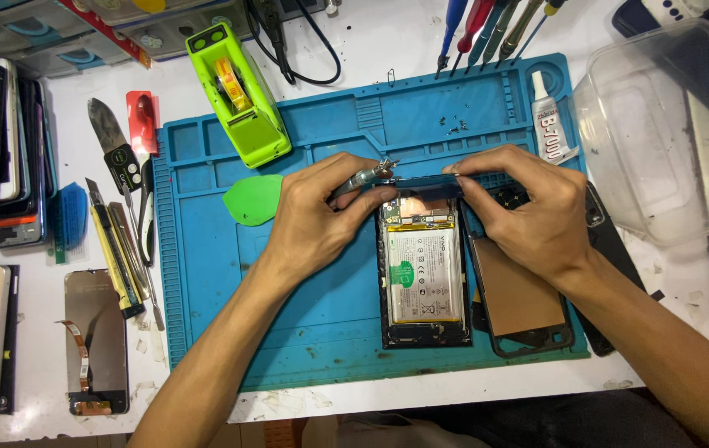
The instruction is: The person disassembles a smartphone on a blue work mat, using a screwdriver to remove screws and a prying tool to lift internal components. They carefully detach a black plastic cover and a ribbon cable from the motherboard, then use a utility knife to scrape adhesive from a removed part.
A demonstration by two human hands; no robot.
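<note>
From the head camera, you are looking straight down at a blue work mat (205,274) laid on a white tabletop (371,50). In the middle of the mat lies an opened phone (423,278), back off, with its pale battery showing and a dark frame around it.

Your left hand (317,220) is curled closed around a slim metal tool (363,177), thumb and fingers pinching it, with its tip up near the top edge of the phone. Your right hand (528,211) comes in from the other side; its fingers are bent and pinch a dark flat strip (425,184) that runs across the top end of the phone, between your two hands. The right palm rests over a dark back cover (520,299), which lies just beside the phone on the mat, inner side up.

Left of your left hand, a green pick (253,199) lies on the mat, and a lime-green tape dispenser (238,95) sits at the mat's upper left corner. A tube of glue (548,124) lies in the mat's upper right tray, with screwdrivers (487,29) fanned above it. A clear plastic box (661,124) stands to the far right. Blades and cutters (122,241) lie on the tabletop left of the mat, near a loose screen (95,340) and stacked phones (2,149).
</note>
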